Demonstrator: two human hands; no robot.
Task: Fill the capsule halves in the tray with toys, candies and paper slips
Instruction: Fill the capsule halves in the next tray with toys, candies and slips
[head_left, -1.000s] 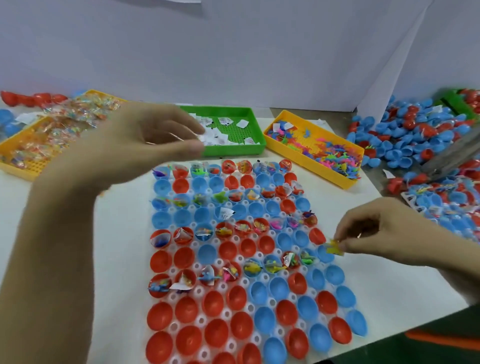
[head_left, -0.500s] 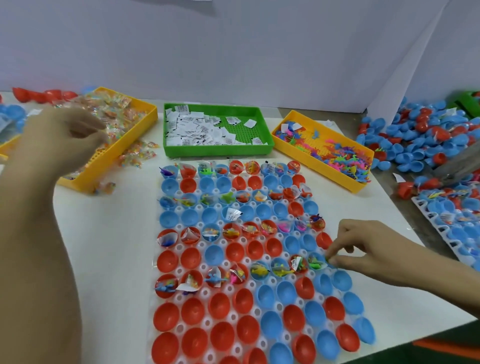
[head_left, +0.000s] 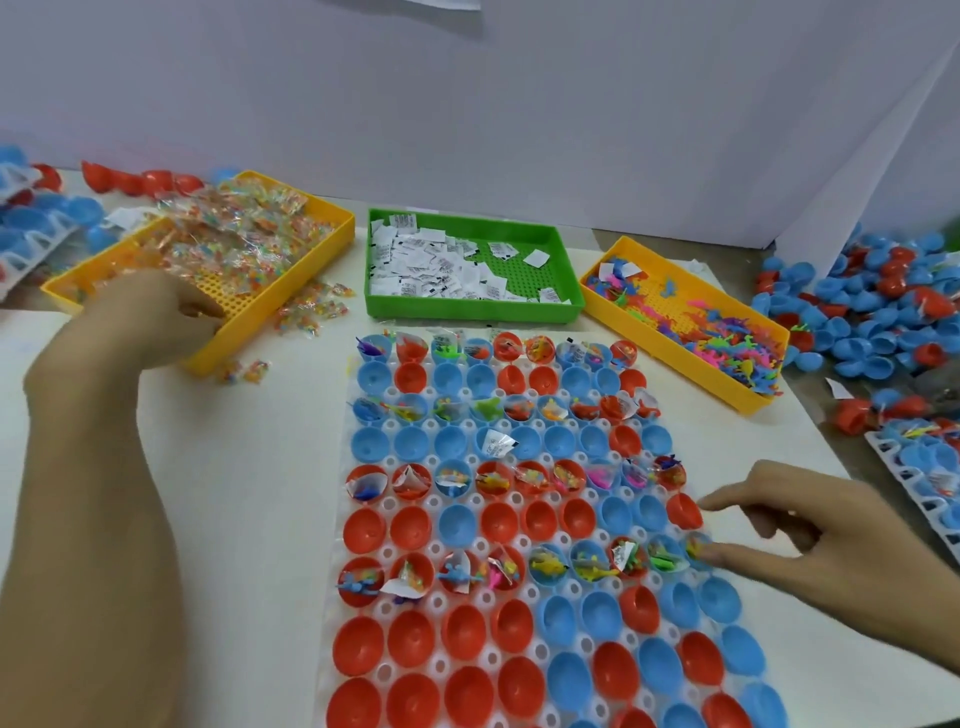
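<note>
The left hand (head_left: 156, 306) reaches into the candy tray (head_left: 291, 291), fingers curled; its hold cannot be told. The right hand (head_left: 784, 530) is open, fingertip touching a filled capsule half (head_left: 696, 545).

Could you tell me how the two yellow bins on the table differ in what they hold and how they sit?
The left yellow bin holds clear-wrapped candies; the right yellow bin holds small bright plastic toys. The left bin is heaped at its far end, with candies spilled beside it; the right bin is thinly covered. The left hand reaches into the left bin; no hand touches the right one. Both are yellow, shallow and perforated, flanking the green bin.
</note>
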